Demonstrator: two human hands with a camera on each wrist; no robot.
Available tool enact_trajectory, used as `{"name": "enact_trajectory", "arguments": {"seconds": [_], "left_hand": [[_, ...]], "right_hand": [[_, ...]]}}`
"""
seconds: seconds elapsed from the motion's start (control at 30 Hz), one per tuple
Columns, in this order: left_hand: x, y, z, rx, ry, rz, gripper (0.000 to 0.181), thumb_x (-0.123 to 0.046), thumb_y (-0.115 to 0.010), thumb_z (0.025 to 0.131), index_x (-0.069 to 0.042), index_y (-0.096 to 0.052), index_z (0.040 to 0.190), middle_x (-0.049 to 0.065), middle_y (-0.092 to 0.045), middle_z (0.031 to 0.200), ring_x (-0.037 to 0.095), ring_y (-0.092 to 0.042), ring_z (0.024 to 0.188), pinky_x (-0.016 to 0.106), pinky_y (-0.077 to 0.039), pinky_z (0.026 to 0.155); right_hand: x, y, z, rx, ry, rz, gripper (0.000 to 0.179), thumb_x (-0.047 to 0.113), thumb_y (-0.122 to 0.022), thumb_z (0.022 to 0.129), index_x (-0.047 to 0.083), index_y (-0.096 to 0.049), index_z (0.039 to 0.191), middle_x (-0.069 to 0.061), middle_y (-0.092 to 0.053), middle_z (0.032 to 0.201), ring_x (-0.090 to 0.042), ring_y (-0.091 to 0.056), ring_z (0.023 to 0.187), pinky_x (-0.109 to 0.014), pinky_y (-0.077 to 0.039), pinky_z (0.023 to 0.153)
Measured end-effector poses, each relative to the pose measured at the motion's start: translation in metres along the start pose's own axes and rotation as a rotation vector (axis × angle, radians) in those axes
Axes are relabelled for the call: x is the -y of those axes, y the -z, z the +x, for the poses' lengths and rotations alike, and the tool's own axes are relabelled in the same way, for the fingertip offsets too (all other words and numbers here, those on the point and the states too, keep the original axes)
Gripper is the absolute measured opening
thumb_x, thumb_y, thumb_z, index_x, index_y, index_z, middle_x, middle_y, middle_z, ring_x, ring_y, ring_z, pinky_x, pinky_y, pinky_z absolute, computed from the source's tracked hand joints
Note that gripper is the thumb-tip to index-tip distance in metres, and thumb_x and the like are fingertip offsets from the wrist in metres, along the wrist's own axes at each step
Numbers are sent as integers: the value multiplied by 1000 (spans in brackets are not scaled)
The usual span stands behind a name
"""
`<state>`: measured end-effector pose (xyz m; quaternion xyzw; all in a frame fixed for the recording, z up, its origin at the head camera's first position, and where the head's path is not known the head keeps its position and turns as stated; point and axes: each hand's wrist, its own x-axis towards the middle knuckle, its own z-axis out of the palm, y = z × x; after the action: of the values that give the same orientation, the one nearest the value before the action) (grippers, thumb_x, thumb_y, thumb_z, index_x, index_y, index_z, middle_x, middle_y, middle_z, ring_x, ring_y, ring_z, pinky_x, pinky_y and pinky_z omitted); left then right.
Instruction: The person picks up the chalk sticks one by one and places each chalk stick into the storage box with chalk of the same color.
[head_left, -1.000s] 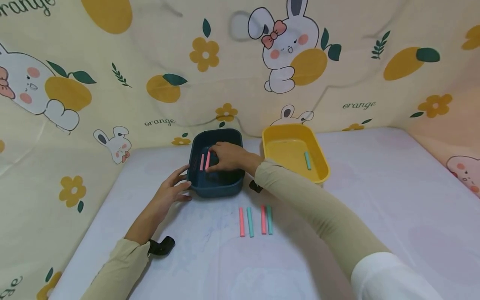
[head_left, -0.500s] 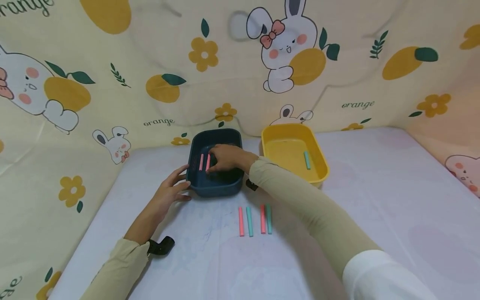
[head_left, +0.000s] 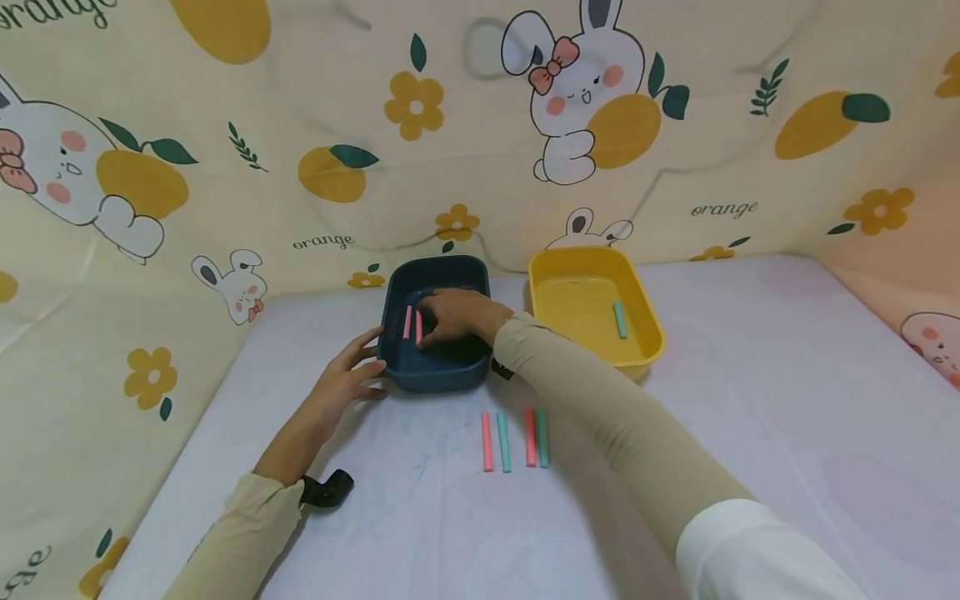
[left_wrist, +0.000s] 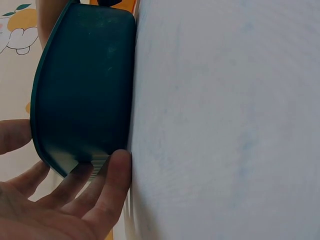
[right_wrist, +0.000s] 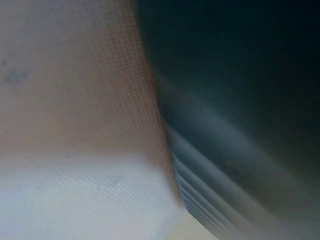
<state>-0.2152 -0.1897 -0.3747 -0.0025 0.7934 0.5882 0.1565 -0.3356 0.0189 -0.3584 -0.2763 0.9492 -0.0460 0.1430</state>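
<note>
Reaching into the dark blue basin (head_left: 442, 382), my right hand (head_left: 459, 314) pinches a pink chalk stick (head_left: 418, 327) between thumb and fingertips. Another pink chalk stick (head_left: 407, 322) lies just left of it on the basin floor. My left hand (head_left: 347, 379) touches the basin's left side from outside, fingers spread and fairly straight. In the left wrist view, fingertips (left_wrist: 119, 162) rest against the outer wall of the basin (left_wrist: 85, 85). A blurred dark wall (right_wrist: 240, 125) fills much of the right wrist view, where the right hand is hidden.
A yellow basin (head_left: 651, 333) stands to the right, with a green chalk stick (head_left: 619, 320) inside. In front, pink chalk sticks (head_left: 487, 442) and green chalk sticks (head_left: 504, 442) lie side by side on the white cloth. A patterned cloth (head_left: 465, 167) rises behind the basins.
Inside the dark blue basin, my right hand and the pinched pink chalk stick have shifted slightly towards me. The left hand stays against the basin. The whole view has shifted a little.
</note>
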Motion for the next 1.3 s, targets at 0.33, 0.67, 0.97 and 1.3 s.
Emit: {"name": "enact_trajectory", "arguments": {"seconds": [0.33,0.67,0.97,1.3], "left_hand": [[0,0,0,-8,4,3,60,-15,-47,104,-26,-24,159,17,-30,160,38,-49,131,43,-55,97],[-3,0,-1,-1,4,15,59,-17,-46,105,-27,-23,159,18,-30,159,38,-52,126,42,-55,98],[-2,1,1,5,8,6,60,-17,-46,105,-28,-23,159,17,-30,160,38,-53,126,42,-55,98],[-2,0,-1,26,-5,20,62,-19,-46,105,-28,-19,160,19,-27,161,39,-52,128,46,-52,101]], "right_hand": [[3,-1,-1,-7,-32,-6,79,66,-62,87,25,-41,151,-7,-30,163,-29,-34,148,-50,-31,120],[2,-1,-1,-5,-31,11,80,64,-64,86,21,-43,150,-8,-31,163,-28,-33,149,-48,-29,122],[-3,3,-3,-68,12,129,84,59,-72,83,20,-42,151,-9,-41,156,-27,-39,144,-45,-32,120],[-1,9,-25,-161,140,171,79,57,-72,84,20,-45,149,-6,-58,133,-18,-56,117,-39,-47,105]]}}
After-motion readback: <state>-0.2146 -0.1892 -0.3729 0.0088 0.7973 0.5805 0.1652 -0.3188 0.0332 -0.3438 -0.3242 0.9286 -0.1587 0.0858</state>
